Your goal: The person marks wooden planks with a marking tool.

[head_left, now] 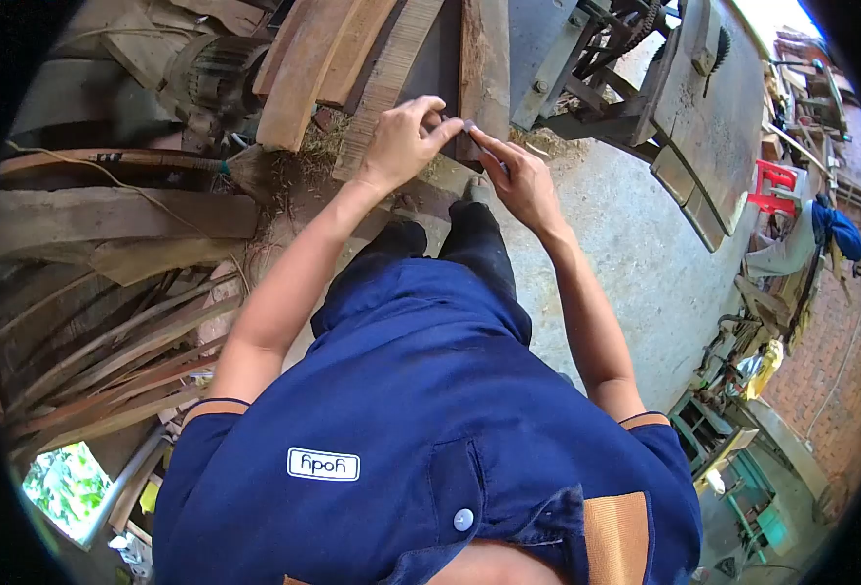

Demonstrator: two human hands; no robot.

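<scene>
My left hand (pixel 406 141) is closed, its thumb and fingers pinched together beside a wooden board. My right hand (pixel 523 182) is closed too, around a slim dark thing (pixel 479 141) whose kind I cannot make out. The fingertips of both hands meet, or nearly meet, above the floor. Whatever the left fingers pinch is too small and too covered to name. Just beyond the hands, a long ridged board (pixel 391 78) and a rough-edged plank (pixel 486 73) lie side by side.
Stacked curved timber (pixel 109 219) fills the left side. A saw table (pixel 708 107) with a toothed blade stands at upper right, next to a metal machine frame (pixel 557 73). Wood shavings litter the concrete floor (pixel 635 224). A red plastic chair (pixel 773 185) is farther right.
</scene>
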